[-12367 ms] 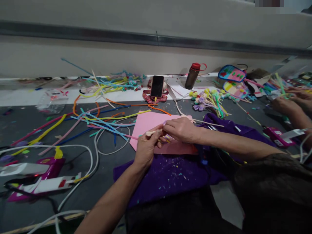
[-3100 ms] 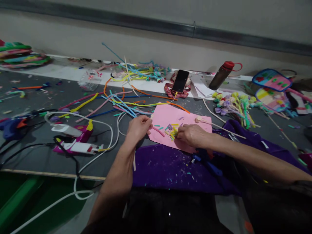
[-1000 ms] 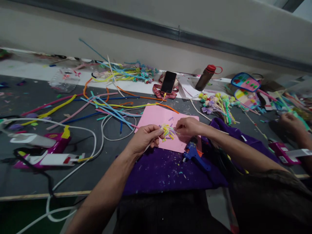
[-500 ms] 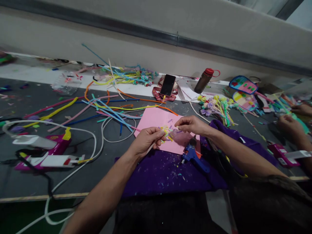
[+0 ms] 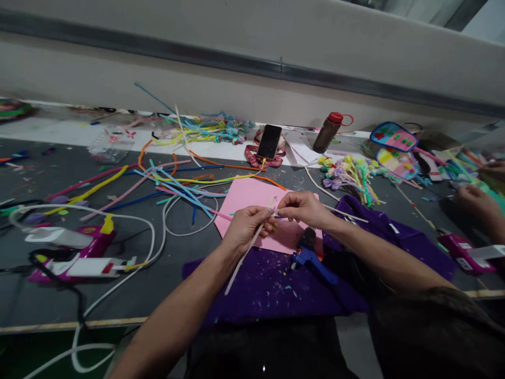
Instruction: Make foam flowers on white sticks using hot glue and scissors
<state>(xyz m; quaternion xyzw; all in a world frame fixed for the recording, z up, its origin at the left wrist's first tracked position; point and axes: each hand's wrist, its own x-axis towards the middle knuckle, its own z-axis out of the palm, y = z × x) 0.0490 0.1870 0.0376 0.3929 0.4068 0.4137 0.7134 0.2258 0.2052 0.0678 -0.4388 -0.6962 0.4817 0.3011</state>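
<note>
Left hand [image 5: 252,226]: clamped, thumb against curled fingers, on the upper end of a pale stem [image 5: 240,268]; hovers over the near part of the pink sheet [image 5: 236,197].
Right hand [image 5: 303,207]: meets the left at the fingertips, beside the stem's upper end; bent at the fingers, palm down. Cannot tell whether clamped on anything: too small to make out at the tips.
Pale stem: slants from the left hand across the purple cloth [image 5: 272,289], lower end toward the tabletop's [image 5: 145,300] near edge.
Pink sheet: lies flat beneath both hands, near edge against the purple cloth.
Second pale stem [image 5: 345,213]: runs rightward from beside the right wrist, over the cloth.
Blue glue gun [image 5: 313,260]: lies across the sheet's near right corner and the cloth, nozzle pointing left.
Coloured stems [image 5: 185,192]: cross loosely on the tabletop, just left of the sheet.
Flower bundle [image 5: 355,179]: lies beyond the sheet's far right corner.
Phone [image 5: 270,142]: leans near the tabletop's far edge, among a red lanyard [image 5: 252,156].
Bottle [image 5: 325,138]: stands at the far edge, right of the phone, red-lidded.
Magenta power strip [image 5: 94,239]: sits toward the near edge, well left, with white plugs.
Co-worker's hand [image 5: 471,200]: shows at the far right, partly cut off.
</note>
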